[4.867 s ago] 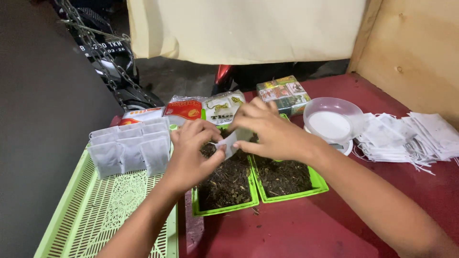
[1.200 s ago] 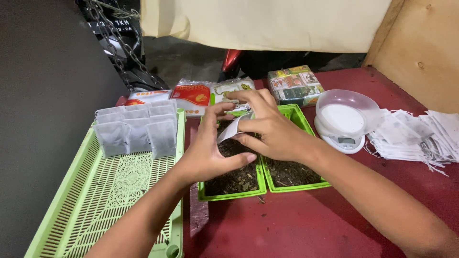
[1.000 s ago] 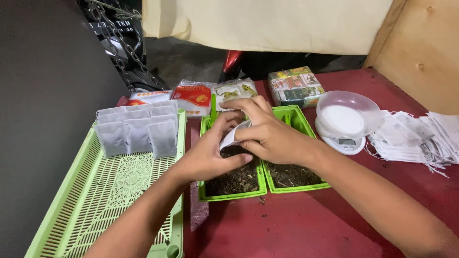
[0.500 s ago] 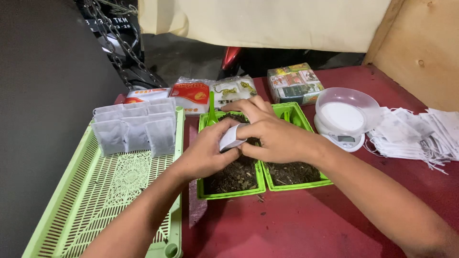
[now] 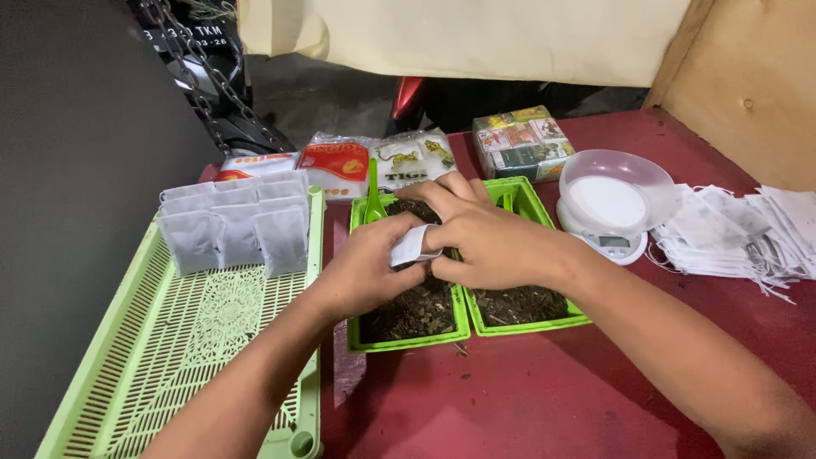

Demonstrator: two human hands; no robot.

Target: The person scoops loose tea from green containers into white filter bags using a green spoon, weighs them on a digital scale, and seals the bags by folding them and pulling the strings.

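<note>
Both my hands meet over two green trays of dark loose tea. My left hand (image 5: 370,276) and my right hand (image 5: 480,238) together pinch a small white tea bag (image 5: 410,246) above the left green tray (image 5: 408,340). The right green tray (image 5: 527,319) lies under my right wrist. A green scoop (image 5: 373,194) stands in the left tray's far end. Several filled white bags (image 5: 234,225) stand in rows at the far end of a light green perforated tray (image 5: 187,340) on my left.
A white kitchen scale with a clear bowl (image 5: 612,204) sits to the right. A heap of flat white bags (image 5: 748,238) lies at the far right. Printed packets (image 5: 374,161) and a colourful box (image 5: 520,140) lie behind the trays. A wooden panel (image 5: 748,76) stands at the right.
My hands have lowered slightly toward the left tray with the bag, and the fingers have closed more tightly round it. The view has shifted a little.
</note>
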